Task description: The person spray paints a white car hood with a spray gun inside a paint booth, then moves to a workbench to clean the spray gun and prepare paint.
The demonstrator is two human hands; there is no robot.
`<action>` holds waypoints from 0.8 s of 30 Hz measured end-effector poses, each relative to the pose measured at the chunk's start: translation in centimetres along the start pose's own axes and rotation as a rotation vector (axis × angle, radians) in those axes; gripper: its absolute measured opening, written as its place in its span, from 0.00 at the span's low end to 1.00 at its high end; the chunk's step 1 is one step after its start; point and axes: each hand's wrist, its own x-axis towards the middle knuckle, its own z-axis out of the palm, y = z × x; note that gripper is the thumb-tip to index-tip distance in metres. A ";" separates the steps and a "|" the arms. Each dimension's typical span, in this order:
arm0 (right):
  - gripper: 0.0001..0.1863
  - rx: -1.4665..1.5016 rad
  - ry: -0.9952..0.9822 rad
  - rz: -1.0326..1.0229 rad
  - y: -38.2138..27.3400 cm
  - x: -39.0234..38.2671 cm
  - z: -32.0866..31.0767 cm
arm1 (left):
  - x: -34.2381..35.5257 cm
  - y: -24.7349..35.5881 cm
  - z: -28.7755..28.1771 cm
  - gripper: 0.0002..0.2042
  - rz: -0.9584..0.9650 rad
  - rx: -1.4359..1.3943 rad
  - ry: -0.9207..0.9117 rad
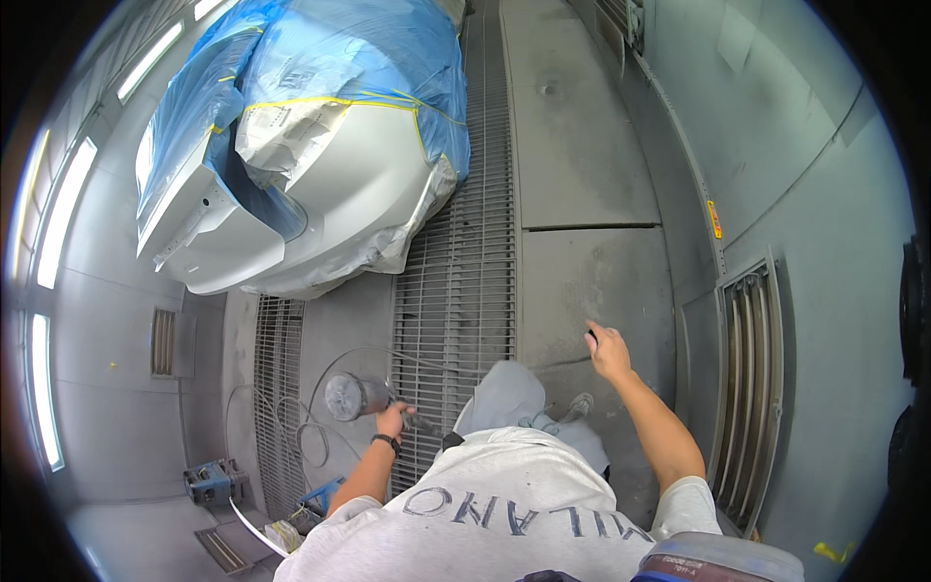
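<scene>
My left hand (392, 421), with a dark watch on the wrist, is closed around the handle of a paint spray gun. The gun's round greyish cup (345, 398) points to the left, over the floor. Out to the right, my right hand (609, 353) is closed, with a small black piece showing at its fingers. A thin air hose (451, 368) crosses the grating and passes behind my leg toward that hand. Ahead on the left stands a white car body (364, 160), partly wrapped in blue masking film (339, 48), paper and yellow tape.
Long metal floor gratings (456, 281) run between grey floor panels (592, 165). Hose loops (312, 441) lie at the left, near a blue-grey box (215, 481). A louvred vent (750, 388) is set in the right wall. Bright lamps (66, 213) line the left wall.
</scene>
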 end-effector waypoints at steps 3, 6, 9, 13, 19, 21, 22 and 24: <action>0.23 -0.008 0.022 0.064 4.0 0.9 0.5 | -1.6 -6.7 0.0 0.08 -0.110 0.234 -0.010; 0.18 0.050 -0.086 0.108 7.1 -0.9 1.4 | -2.8 -11.8 0.8 0.14 0.102 0.889 -0.262; 0.17 -0.004 -0.430 0.253 10.2 -4.7 2.1 | -3.2 -15.9 2.9 0.15 0.310 1.069 -0.368; 0.18 -0.012 -0.707 0.462 15.7 -7.5 3.2 | -1.7 -17.4 7.4 0.19 0.292 1.224 -0.606; 0.21 0.170 -0.690 0.735 22.3 0.9 3.7 | 5.8 -6.8 18.2 0.20 0.568 1.186 -0.740; 0.23 0.133 -0.679 0.819 23.2 6.4 2.6 | 10.4 -0.8 23.0 0.20 0.740 1.182 -0.682; 0.24 0.057 -0.667 0.830 23.3 9.7 1.9 | 12.9 2.5 25.3 0.20 0.823 1.201 -0.768; 0.28 -0.070 -0.662 0.795 23.4 17.3 0.0 | 17.9 10.2 30.2 0.13 0.723 1.136 -0.697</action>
